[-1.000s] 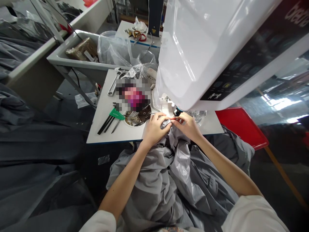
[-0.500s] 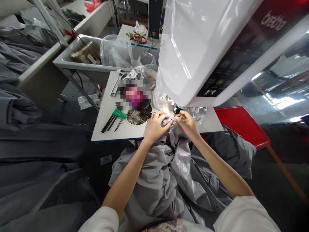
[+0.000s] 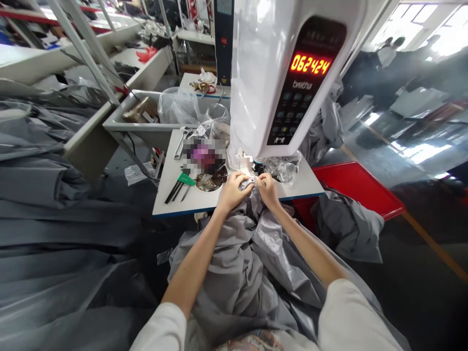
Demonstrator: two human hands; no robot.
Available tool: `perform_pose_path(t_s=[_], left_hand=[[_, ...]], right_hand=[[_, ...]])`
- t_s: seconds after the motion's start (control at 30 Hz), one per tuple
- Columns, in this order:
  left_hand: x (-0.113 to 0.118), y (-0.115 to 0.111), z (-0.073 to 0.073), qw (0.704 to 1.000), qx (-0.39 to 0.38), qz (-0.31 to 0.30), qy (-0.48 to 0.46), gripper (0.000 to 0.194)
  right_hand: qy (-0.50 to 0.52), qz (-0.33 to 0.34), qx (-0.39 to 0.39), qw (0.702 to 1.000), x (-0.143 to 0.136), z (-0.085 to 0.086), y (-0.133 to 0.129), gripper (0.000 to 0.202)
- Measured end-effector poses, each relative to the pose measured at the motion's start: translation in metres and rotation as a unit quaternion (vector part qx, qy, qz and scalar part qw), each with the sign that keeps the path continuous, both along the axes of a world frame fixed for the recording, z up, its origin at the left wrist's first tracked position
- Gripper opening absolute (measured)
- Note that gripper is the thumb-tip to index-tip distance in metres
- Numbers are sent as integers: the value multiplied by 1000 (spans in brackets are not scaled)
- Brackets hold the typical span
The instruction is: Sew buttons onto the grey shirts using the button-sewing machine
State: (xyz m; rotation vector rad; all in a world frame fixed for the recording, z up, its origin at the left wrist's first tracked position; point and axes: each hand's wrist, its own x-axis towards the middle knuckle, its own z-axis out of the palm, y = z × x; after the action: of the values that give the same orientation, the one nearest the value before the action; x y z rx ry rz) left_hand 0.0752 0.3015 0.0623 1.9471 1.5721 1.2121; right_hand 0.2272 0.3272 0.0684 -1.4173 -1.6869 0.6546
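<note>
Grey fabric (image 3: 237, 253), bunched and slightly shiny, runs from my lap up to the front of a white machine (image 3: 252, 73). Its upper edge is pinched by my left hand (image 3: 235, 189), with thumb and fingers closed on the cloth. Close beside it, my right hand (image 3: 267, 189) grips the same edge with bent fingers. Both hands sit just below the machine's lit working point (image 3: 250, 165). A small dark part (image 3: 259, 167) of the machine is right above my right fingers. Exactly what lies between the fingertips is too small to make out.
On the white tabletop (image 3: 166, 202) lie hex keys in a green holder (image 3: 186, 179), an adjustable wrench (image 3: 180, 146), and a round recess with small metal pieces (image 3: 205, 183). Clear plastic bags (image 3: 283, 168) are right of the machine. A red tray (image 3: 361, 187) stands further right, grey cloth beside it.
My view has tilted up and shifted, bringing the machine's red number display into sight. My right hand has drawn nearer my left and its fingers are more closed on the fabric edge.
</note>
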Motion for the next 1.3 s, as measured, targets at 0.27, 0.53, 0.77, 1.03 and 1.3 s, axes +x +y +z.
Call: perform_pose_path(t_s=[0.27, 0.53, 0.77, 1.03, 1.3], left_hand=[[1, 2, -3, 1000, -1, 3, -10, 30], [1, 3, -5, 1000, 8, 2, -13, 27], [2, 1, -3, 1000, -7, 3, -17, 24], [2, 4, -6, 1000, 6, 0, -25, 27], [2, 1, 3, 998, -14, -8, -56, 39]], right_hand=[[-14, -18, 4, 1000, -1, -3, -3, 28], [-7, -22, 10, 1000, 0, -8, -2, 28], [-6, -10, 11, 1000, 0, -9, -1, 31], [13, -16, -3, 1000, 0, -7, -1, 29], [192, 82, -68, 976, -4, 24, 11, 25]])
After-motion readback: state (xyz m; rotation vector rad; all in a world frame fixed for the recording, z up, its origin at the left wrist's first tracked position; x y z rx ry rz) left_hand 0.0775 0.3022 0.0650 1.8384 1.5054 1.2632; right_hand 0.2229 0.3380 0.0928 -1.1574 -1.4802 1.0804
